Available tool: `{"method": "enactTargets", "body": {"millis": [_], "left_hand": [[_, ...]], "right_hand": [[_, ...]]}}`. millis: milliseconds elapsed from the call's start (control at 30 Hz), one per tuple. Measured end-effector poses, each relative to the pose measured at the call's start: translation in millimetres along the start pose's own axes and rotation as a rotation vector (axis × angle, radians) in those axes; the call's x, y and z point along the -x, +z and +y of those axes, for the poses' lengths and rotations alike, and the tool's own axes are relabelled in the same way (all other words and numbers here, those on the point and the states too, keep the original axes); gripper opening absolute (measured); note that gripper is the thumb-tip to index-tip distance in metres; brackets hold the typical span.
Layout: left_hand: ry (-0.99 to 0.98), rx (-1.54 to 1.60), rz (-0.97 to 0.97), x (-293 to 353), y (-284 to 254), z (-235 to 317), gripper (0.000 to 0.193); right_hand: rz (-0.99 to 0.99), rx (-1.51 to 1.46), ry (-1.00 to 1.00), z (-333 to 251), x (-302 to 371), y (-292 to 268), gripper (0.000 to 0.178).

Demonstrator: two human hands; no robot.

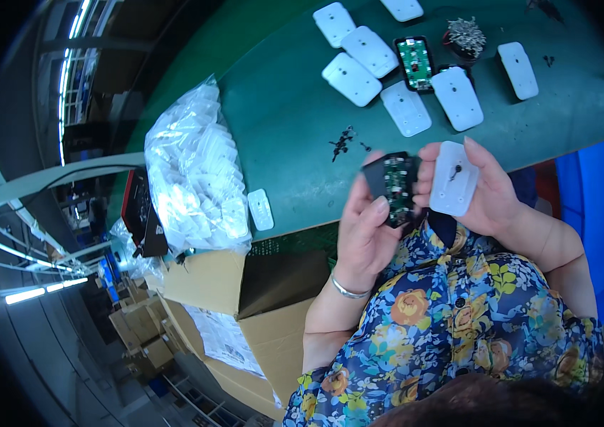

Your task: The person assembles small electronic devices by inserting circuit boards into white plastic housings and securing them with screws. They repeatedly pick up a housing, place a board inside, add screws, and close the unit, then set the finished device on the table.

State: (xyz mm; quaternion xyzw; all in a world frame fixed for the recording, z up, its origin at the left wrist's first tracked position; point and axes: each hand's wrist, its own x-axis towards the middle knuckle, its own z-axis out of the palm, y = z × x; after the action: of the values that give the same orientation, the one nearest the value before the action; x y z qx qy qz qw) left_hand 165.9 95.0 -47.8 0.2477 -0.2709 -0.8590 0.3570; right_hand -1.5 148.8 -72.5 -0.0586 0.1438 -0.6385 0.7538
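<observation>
Left hand [369, 231] pinches black-cased circuit board [397, 191]; right hand [493, 186] grips white cover plate [451, 192]. Risk: plate edge could knock exposed components [392, 178] if hands drift.

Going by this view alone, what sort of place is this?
Likely an electronics assembly workshop: a handheld circuit board, white covers on a green table, and cardboard boxes piled beyond.

Electronics workshop, circuit boards [397, 186], green workbench [281, 135]

The top edge crops one white cover [402, 8]; a circuit board [396, 186] partly hides the left hand [368, 231].
</observation>
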Motion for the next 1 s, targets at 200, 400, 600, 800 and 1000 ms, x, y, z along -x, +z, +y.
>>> {"method": "enactTargets", "body": {"millis": [200,400,600,800,1000], "left_hand": [[0.598,-1.226,0.015,1,13,0,0.070],[0.683,-1.526,-0.041,-10,24,-8,0.067],[0.647,-1.535,-0.065,-13,21,-16,0.071],[0.682,-1.778,-0.161,-13,17,-3,0.079],[0.492,-1.601,-0.152,-7,16,7,0.083]], "right_hand": [[0.036,-0.073,-0.034,2,-2,9,0.077],[0.016,0.070,-0.075,15,-4,3,0.084],[0.029,0.071,-0.113,17,-4,5,0.072],[0.038,0.153,-0.124,17,-4,2,0.072],[-0.084,0.527,-0.150,10,-4,10,0.072]]}}
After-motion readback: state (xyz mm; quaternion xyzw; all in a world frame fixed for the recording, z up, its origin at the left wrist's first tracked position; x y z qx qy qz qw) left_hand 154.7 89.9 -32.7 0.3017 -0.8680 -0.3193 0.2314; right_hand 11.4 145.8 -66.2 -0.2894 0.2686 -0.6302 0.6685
